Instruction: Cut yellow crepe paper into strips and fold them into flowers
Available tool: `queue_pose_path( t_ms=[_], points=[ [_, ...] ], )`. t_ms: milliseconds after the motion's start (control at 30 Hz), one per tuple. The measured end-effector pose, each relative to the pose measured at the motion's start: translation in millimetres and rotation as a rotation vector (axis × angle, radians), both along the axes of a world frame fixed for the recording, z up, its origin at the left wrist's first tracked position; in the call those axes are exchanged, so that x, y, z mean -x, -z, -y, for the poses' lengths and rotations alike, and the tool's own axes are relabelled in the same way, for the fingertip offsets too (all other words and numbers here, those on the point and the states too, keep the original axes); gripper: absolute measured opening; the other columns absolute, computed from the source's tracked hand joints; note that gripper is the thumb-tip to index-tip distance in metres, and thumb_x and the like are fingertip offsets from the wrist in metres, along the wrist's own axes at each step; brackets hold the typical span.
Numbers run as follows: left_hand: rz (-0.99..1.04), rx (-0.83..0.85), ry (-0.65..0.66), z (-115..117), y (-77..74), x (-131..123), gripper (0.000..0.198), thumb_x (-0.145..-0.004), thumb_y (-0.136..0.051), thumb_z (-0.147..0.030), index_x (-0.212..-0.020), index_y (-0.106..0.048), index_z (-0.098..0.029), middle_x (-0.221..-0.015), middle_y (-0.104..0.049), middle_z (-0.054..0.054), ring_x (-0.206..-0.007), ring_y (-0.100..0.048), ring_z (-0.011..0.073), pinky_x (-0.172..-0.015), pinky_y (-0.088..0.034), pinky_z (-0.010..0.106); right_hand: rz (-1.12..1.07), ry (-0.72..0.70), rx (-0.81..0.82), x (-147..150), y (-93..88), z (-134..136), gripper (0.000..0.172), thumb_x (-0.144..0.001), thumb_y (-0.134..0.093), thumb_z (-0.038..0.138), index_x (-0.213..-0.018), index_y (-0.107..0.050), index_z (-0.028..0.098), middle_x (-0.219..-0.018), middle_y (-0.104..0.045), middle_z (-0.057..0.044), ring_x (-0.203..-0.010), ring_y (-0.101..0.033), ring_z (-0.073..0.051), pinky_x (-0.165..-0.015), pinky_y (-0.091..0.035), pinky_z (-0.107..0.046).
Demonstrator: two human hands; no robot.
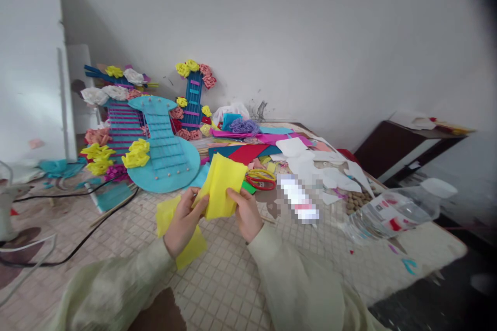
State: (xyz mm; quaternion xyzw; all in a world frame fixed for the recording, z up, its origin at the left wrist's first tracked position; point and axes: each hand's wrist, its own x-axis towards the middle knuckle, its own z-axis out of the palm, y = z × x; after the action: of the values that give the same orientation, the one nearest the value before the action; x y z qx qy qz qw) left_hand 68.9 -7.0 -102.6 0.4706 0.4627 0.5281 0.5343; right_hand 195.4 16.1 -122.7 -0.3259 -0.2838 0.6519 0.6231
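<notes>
Standing near the table (217,289), I see its squared cover spread beneath both of the person's forearms. Towards the wall lies the blue guitar-shaped board (166,150), ahead and to the left of the hands. Well off to the right, a clear plastic bottle (392,217) lies on its side. Under and beside the left wrist there is more yellow paper (192,256), flat on the table; whether it is one sheet or two I can't tell.

The folded yellow paper (223,186) is up between the two hands, its long axis running away from the person, the far end leaning a little to the right. Neither hand is nearer, since both touch it: the left hand (186,222) at its near left edge, the right hand (246,214) at its near right edge. Each has its fingers closed in a light pinch, thumb on the face towards me, the other fingertips mostly hidden. Just beyond the right hand sit the red and yellow scissors (267,180), held by nobody.
</notes>
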Motion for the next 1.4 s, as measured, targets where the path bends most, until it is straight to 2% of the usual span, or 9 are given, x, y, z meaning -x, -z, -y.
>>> queue_pose_path(
  t_ms=[133, 233, 333, 467, 600, 733, 967, 1167, 1400],
  points=[
    [0.020, -0.017, 0.029, 3.2, -0.3, -0.9, 0.020, -0.073, -0.059, -0.037, -0.077, -0.047, -0.021, -0.065, -0.050, -0.007, -0.053, -0.046, 0.0081, -0.049, -0.036, 0.019, -0.041, -0.066, 0.013, 1.2, -2.4, 1.2, 0.023, -0.059, -0.071, 0.027, -0.080, -0.067, 0.017, -0.087, -0.069, -0.005, -0.080, -0.063, -0.022, -0.070, -0.049, -0.033],
    [0.057, -0.034, 0.055, 4.7, 2.6, 2.6, 0.022, -0.070, -0.063, -0.036, -0.076, -0.049, -0.020, -0.067, -0.053, -0.006, -0.057, -0.048, 0.0095, -0.054, -0.038, 0.021, -0.030, -0.042, 0.009, 0.1, -3.2, 0.5, 0.021, -0.058, -0.072, 0.026, -0.077, -0.068, 0.017, -0.083, -0.069, -0.004, -0.075, -0.062, -0.019, -0.068, -0.048, -0.029],
    [0.102, -0.027, 0.076, 2.4, 5.0, 12.3, 0.022, -0.066, -0.066, -0.034, -0.078, -0.054, -0.020, -0.071, -0.058, -0.004, -0.066, -0.053, 0.0128, -0.059, -0.041, 0.023, -0.003, -0.035, -0.019, -3.1, -3.5, -0.4, 0.017, -0.059, -0.072, 0.024, -0.074, -0.068, 0.018, -0.081, -0.069, -0.002, -0.073, -0.061, -0.018, -0.067, -0.047, -0.028],
    [0.177, 0.051, 0.082, -9.2, 3.8, 23.7, 0.024, -0.072, -0.057, -0.041, -0.083, -0.061, -0.020, -0.079, -0.065, 0.001, -0.076, -0.059, 0.0182, -0.062, -0.044, 0.026, 0.083, -0.131, -0.058, -6.7, -3.2, 0.7, 0.020, -0.059, -0.072, 0.025, -0.077, -0.069, 0.017, -0.078, -0.068, -0.003, -0.071, -0.061, -0.019, -0.067, -0.047, -0.031],
    [0.282, 0.119, 0.117, -16.6, 1.1, 18.9, 0.030, -0.070, -0.058, -0.042, -0.087, -0.065, -0.017, -0.088, -0.069, 0.007, -0.088, -0.060, 0.0245, -0.074, -0.047, 0.034, 0.156, -0.183, -0.086, -7.0, -1.9, 2.6, 0.023, -0.060, -0.072, 0.027, -0.080, -0.069, 0.017, -0.077, -0.068, -0.003, -0.073, -0.061, -0.020, -0.069, -0.047, -0.032],
    [0.367, 0.140, 0.059, -11.5, 1.3, 9.3, 0.030, -0.067, -0.065, -0.037, -0.089, -0.065, -0.016, -0.091, -0.070, 0.007, -0.093, -0.061, 0.0251, -0.080, -0.047, 0.035, 0.163, -0.161, -0.110, -5.7, 0.4, 2.2, 0.019, -0.062, -0.071, 0.027, -0.079, -0.069, 0.018, -0.081, -0.068, -0.003, -0.074, -0.061, -0.020, -0.070, -0.047, -0.031],
    [0.452, 0.147, -0.009, -6.3, 1.2, 5.2, 0.033, -0.065, -0.069, -0.034, -0.091, -0.065, -0.014, -0.091, -0.071, 0.008, -0.092, -0.063, 0.0264, -0.079, -0.050, 0.034, 0.199, -0.102, -0.122, -3.3, 6.6, 0.8, 0.014, -0.063, -0.071, 0.027, -0.072, -0.068, 0.017, -0.078, -0.067, -0.004, -0.071, -0.060, -0.019, -0.064, -0.045, -0.030],
    [0.497, 0.145, -0.061, -7.0, 8.6, 5.0, 0.032, -0.069, -0.065, -0.039, -0.093, -0.064, -0.017, -0.095, -0.070, 0.005, -0.097, -0.061, 0.0238, -0.082, -0.049, 0.032, 0.160, -0.126, -0.089, -3.0, 6.2, 1.8, 0.015, -0.062, -0.072, 0.027, -0.074, -0.068, 0.018, -0.080, -0.067, -0.003, -0.072, -0.059, -0.018, -0.065, -0.045, -0.029],
    [0.523, 0.160, -0.078, -7.2, 15.1, 4.2, 0.037, -0.072, -0.061, -0.039, -0.102, -0.060, -0.016, -0.100, -0.069, 0.007, -0.104, -0.057, 0.0249, -0.088, -0.046, 0.034, 0.147, -0.157, -0.083, -3.5, 3.5, 3.5, 0.015, -0.062, -0.072, 0.025, -0.075, -0.069, 0.018, -0.079, -0.067, -0.003, -0.071, -0.059, -0.018, -0.065, -0.045, -0.029]
  ],
)
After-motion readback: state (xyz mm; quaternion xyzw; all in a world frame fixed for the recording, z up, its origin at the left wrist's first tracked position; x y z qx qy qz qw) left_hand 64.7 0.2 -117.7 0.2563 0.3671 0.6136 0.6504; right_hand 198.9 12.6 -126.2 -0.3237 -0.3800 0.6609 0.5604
